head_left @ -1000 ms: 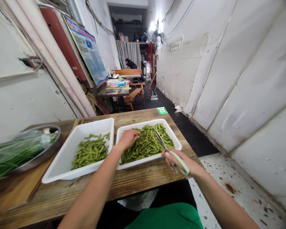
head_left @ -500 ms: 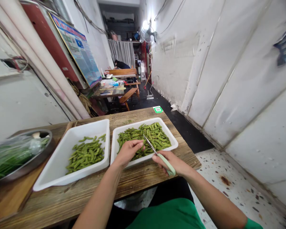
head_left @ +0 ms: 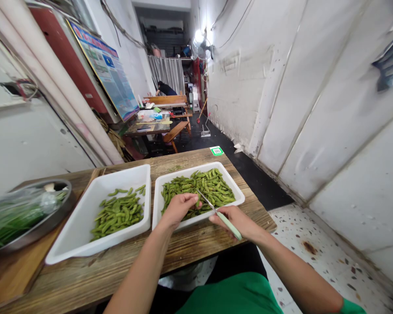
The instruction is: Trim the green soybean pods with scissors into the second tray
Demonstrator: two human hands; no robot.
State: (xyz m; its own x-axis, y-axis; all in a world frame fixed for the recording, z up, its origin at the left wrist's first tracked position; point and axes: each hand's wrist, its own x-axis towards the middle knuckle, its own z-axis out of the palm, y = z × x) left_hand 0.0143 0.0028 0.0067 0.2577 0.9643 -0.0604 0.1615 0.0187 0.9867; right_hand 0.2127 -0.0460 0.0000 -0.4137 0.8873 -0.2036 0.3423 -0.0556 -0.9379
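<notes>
My left hand (head_left: 180, 208) pinches a green soybean pod (head_left: 198, 201) over the near side of the right white tray (head_left: 240, 197). Scissors (head_left: 228, 224) with pale green handles are gripped in my right hand (head_left: 235, 221), their blades pointing up and left, close by the pod. Many green pods (head_left: 212, 183) fill the right tray. To the left stands a second, deeper white tray (head_left: 72, 222) with a smaller heap of pods (head_left: 121, 212) toward its right side.
At the far left a metal bowl (head_left: 67, 201) holds bagged green vegetables (head_left: 16, 218), beside a wooden board (head_left: 22, 272). A green code card (head_left: 216, 151) lies at the wooden table's (head_left: 118, 279) far corner. Farther back, a person (head_left: 167, 89) bends near a bench (head_left: 167, 99).
The scissors have turned a little in my right hand, and their blades now look closer together. My left hand has shifted slightly to the right with the pod.
</notes>
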